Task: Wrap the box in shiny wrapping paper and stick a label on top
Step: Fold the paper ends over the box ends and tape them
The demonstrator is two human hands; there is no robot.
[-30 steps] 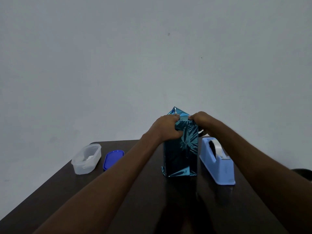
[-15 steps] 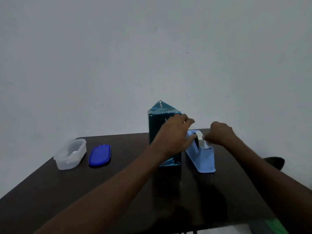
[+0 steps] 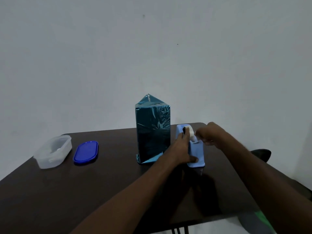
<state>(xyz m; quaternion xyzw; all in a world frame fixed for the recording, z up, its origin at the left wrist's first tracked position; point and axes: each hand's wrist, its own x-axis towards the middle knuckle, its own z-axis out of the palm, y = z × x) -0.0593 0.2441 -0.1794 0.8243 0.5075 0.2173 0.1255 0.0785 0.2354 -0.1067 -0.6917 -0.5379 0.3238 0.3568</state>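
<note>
A tall box wrapped in shiny blue paper (image 3: 152,130) stands upright near the middle of the dark table (image 3: 84,191), with a triangular paper flap sticking up at its top. No hand touches it. Just to its right sits a light-blue tape dispenser (image 3: 196,154). My left hand (image 3: 183,149) grips the dispenser's left side, thumb on its front. My right hand (image 3: 208,134) pinches the tape end at the dispenser's cutter.
A clear plastic container (image 3: 53,151) sits at the table's left, and its blue lid (image 3: 86,153) lies flat beside it. A dark object (image 3: 261,154) lies beyond the table's right edge. A plain wall stands behind.
Both hands have left the top of the wrapped box. The left hand went down to the dispenser's side, the right to the tape. The flap now stands free.
</note>
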